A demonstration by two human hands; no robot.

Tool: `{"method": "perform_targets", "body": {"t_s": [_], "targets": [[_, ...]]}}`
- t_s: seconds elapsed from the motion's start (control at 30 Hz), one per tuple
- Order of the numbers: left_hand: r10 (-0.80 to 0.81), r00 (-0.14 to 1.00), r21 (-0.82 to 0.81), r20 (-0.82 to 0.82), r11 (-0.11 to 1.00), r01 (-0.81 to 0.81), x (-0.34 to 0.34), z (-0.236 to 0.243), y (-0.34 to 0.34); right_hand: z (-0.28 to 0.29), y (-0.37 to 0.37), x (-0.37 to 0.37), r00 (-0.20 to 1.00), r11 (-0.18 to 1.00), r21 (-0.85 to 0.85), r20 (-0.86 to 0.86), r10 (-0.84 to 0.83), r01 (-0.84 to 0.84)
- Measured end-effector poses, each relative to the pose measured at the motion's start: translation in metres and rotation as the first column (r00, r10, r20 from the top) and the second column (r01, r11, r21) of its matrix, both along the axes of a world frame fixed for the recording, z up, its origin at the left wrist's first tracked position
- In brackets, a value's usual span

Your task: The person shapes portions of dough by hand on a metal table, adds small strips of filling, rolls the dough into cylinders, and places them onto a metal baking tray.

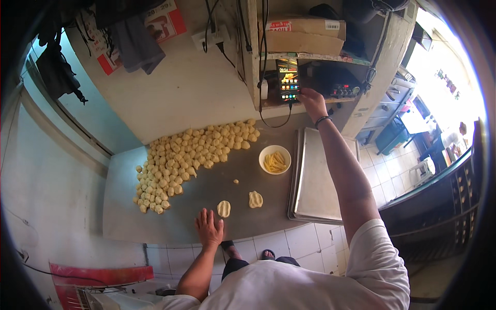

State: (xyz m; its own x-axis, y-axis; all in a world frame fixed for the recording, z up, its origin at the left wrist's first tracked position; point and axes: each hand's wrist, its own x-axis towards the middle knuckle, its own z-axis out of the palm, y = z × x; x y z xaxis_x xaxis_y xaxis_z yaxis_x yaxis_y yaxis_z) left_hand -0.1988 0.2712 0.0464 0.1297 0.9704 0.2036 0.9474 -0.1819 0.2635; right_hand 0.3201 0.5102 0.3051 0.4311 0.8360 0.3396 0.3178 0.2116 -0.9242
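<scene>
My right hand (313,103) stretches far forward to the shelf, its fingers closed at the lower right edge of a lit smartphone (288,81) that stands upright with a cable plugged into its bottom. My left hand (209,227) lies flat and open, fingers spread, at the near edge of the metal table (206,192). Just right of it is a flattened oval dough piece (223,208), and farther right a second flattened dough piece (256,199). Beyond them sit a tiny dough bit (236,181) and a white bowl (261,161) of pale yellow strips (275,162).
Many dough balls (181,155) cover the table's far left. Stacked metal trays (318,175) lie at the right, under my right forearm. The shelf holds a cardboard box (305,39) and a dark device (343,89) with a red display. Cables (264,46) hang beside the shelf.
</scene>
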Motion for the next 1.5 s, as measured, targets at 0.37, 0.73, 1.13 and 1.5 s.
{"method": "perform_targets", "body": {"t_s": [0.37, 0.73, 1.13, 1.5], "targets": [[-0.013, 1.000, 0.024, 0.016, 1.000, 0.012, -0.008, -0.003, -0.003, -0.042, -0.036, -0.040, 0.989, 0.972, 0.185, -0.003, -0.149, 0.147], [-0.011, 1.000, -0.077, 0.000, 0.997, 0.011, 0.001, -0.005, 0.002, -0.201, -0.214, -0.178, 0.804, 0.956, -0.226, 0.524, 0.281, -0.187], [-0.107, 0.994, -0.052, 0.022, 0.993, 0.108, -0.008, 0.001, 0.006, -0.189, -0.098, -0.099, 0.564, 0.875, -0.430, 0.789, 0.243, 0.224], [-0.222, 0.885, -0.105, 0.409, 0.952, 0.287, -0.052, 0.009, 0.032, -0.197, -0.083, -0.104, 0.434, 0.883, -0.414, 0.853, 0.291, 0.221]]}}
